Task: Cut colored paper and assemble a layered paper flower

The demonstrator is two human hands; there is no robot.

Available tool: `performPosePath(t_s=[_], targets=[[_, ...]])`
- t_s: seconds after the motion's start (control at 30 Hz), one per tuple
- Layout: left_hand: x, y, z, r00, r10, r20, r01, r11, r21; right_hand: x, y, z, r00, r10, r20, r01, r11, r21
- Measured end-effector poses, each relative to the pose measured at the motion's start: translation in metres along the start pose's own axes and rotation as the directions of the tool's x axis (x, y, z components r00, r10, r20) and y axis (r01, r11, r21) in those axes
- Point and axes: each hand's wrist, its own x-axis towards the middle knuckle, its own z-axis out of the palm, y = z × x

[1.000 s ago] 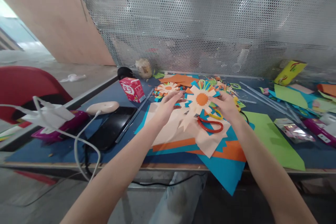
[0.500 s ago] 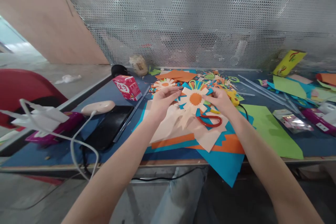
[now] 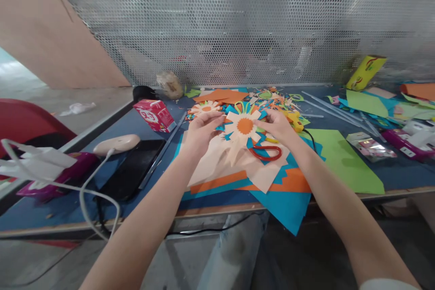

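Observation:
A layered paper flower (image 3: 244, 126) with cream petals, an orange centre, blue pieces behind and green loops on top is held up between my two hands. My left hand (image 3: 203, 130) pinches its left edge, and my right hand (image 3: 279, 126) grips the right edge. Just below the flower, red-handled scissors (image 3: 267, 152) lie on the sheets, their blades hidden. Cream paper (image 3: 207, 167) spreads underneath, over orange and blue sheets (image 3: 282, 208). A second cream-and-orange paper flower (image 3: 206, 108) rests behind my left hand.
Paper scraps (image 3: 272, 97) cover the back of the table. On the left are a pink box (image 3: 154, 115), a black phone (image 3: 136, 167), a white mouse-shaped device (image 3: 116, 143) and a corded power strip (image 3: 68, 174). A yellow glue gun (image 3: 295, 120) and green sheet (image 3: 343, 163) sit at right.
The whole view has shifted slightly, so the table's contents appear further left. Both hands keep hold of the paper flower in nearly the same pose.

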Motion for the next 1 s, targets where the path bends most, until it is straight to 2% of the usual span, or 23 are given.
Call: performPosePath(t_s=[0.13, 0.23, 0.47, 0.67, 1.0], targets=[[-0.0001, 0.0003, 0.0017, 0.999, -0.040, 0.006, 0.039, 0.999, 0.024, 0.0012, 0.0034, 0.0000, 0.999, -0.038, -0.008, 0.038, 0.999, -0.003], [0.0014, -0.0022, 0.0012, 0.999, -0.012, 0.036, 0.011, 0.999, 0.047, 0.0029, 0.0079, 0.0001, 0.996, -0.087, 0.002, 0.087, 0.996, 0.007], [0.0049, -0.0042, -0.0015, 1.000, 0.001, 0.005, -0.001, 0.999, 0.046, 0.0041, 0.0076, 0.0023, 0.999, -0.045, -0.017, 0.046, 0.999, 0.026], [0.0029, -0.0059, 0.0006, 0.998, -0.018, 0.057, 0.014, 0.998, 0.066, 0.0035, 0.0063, 0.0034, 0.997, -0.073, -0.011, 0.073, 0.997, 0.005], [0.0046, -0.0080, -0.0006, 1.000, 0.003, 0.022, -0.005, 0.996, 0.084, 0.0032, 0.0077, 0.0025, 0.995, -0.099, 0.021, 0.100, 0.994, -0.050]])
